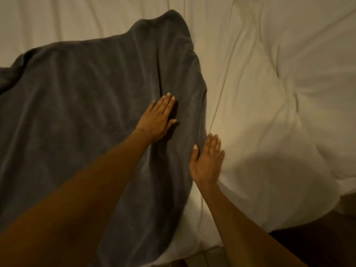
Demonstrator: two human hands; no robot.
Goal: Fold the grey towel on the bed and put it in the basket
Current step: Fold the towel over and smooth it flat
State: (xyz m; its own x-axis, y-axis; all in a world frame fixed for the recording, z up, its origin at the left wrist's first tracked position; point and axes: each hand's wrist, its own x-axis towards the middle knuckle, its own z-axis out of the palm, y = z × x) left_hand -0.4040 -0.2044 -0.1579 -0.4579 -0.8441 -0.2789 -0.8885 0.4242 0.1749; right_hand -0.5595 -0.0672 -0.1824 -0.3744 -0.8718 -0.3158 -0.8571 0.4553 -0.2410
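The grey towel (77, 112) is lying spread over the white bed (279, 93), reaching away to the left of both hands and hanging past the bed's near edge below them. It is looking soft and dark, with a long crease running up beyond the left hand (157, 120). That hand is pressing flat on the cloth, fingers together and straight, gripping nothing. The right hand (207, 160) is resting flat too, just beside the towel's right edge, mostly on the sheet.
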